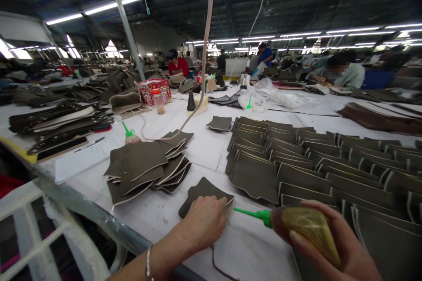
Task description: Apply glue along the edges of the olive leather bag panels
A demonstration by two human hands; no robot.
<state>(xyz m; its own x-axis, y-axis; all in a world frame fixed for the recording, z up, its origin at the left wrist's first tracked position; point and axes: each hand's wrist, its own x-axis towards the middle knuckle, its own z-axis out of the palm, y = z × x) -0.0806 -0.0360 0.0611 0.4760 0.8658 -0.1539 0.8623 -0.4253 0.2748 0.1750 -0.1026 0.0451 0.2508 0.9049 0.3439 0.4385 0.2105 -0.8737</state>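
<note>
My left hand point(205, 219), a bracelet at its wrist, is closed on the right edge of a dark grey-green leather piece point(201, 189) on the white table. My right hand point(343, 246) grips a squeeze bottle point(306, 228) of amber glue. The bottle's thin green nozzle point(252, 214) points left, its tip close to the pale edge of that piece. A loose pile of similar leather pieces point(145, 158) lies to the left. Overlapping rows of them point(306, 162) cover the table's right side. Beneath my left hand runs a thin dark cord point(214, 259).
A second green-tipped bottle point(131, 134) stands behind the pile, near a hanging hose point(207, 30). Farther left are a notebook point(81, 160) and stacked dark parts point(59, 125). A jar point(158, 101), a black cone point(190, 101) and plastic wrap point(267, 94) sit farther back. Several people work beyond.
</note>
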